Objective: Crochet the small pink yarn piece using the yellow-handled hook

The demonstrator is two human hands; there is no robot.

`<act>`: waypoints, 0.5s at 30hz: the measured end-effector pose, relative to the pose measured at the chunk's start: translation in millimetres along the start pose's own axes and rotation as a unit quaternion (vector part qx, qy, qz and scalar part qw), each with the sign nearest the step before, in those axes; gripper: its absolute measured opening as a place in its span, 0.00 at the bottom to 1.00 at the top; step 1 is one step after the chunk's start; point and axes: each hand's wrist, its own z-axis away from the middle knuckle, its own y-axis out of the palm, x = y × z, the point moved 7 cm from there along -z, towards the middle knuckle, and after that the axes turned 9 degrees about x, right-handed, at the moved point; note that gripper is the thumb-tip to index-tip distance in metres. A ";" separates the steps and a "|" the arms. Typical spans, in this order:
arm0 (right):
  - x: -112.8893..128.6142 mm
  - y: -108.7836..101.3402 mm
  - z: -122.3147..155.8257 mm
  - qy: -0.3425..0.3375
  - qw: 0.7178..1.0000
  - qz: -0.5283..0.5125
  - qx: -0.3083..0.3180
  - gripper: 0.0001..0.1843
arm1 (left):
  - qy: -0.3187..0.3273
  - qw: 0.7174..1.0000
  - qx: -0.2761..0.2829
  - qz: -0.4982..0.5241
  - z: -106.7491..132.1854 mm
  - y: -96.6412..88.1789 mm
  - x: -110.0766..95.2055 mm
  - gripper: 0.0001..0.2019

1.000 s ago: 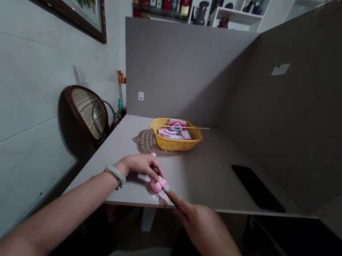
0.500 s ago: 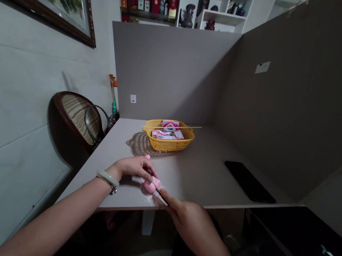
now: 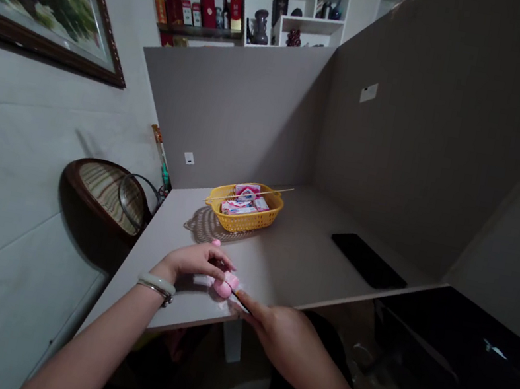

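Near the front edge of the desk [image 3: 160,304], a rounded pink block [image 3: 222,289] lies on what looks like clear film with small pale bits around it. My left hand [image 3: 200,260] comes over it from the left, fingers curled down and gripping its top. From the right, my right hand [image 3: 268,317] is closed around a slim dark tool [image 3: 241,301], its tip against the pink block. The tool's exact kind cannot be made out. A smaller pink piece [image 3: 216,242] sits just beyond my left hand, partly hidden.
A yellow plastic basket [image 3: 247,224] with pink-and-white boxes [image 3: 243,203] stands farther back, a thin stick [image 3: 275,191] across its rim. A flat black object [image 3: 369,262] lies on the right. Grey partitions [image 3: 233,116] rise behind and to the right. A round brown woven object [image 3: 104,194] leans at the left wall.
My view has turned and tilted a little, so the surroundings appear shifted left. Both hands keep their hold on the pink block and the slim tool, with little visible movement.
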 end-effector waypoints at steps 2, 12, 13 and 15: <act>-1.1 -0.4 3.8 0.002 1.000 -0.003 -0.007 0.26 | -0.021 0.996 -0.078 -0.044 10.6 -11.7 -8.0 0.20; 10.1 11.1 14.9 -0.018 0.997 -0.072 -0.003 0.34 | -0.138 0.906 -0.360 -0.173 76.7 41.9 -55.7 0.14; 11.8 12.3 15.4 -0.014 0.997 -0.072 0.009 0.34 | -0.140 0.906 -0.365 -0.166 77.3 49.7 -53.2 0.15; 15.4 13.2 16.1 -0.013 0.997 -0.072 0.027 0.36 | -0.144 0.899 -0.382 -0.155 78.0 60.0 -47.4 0.17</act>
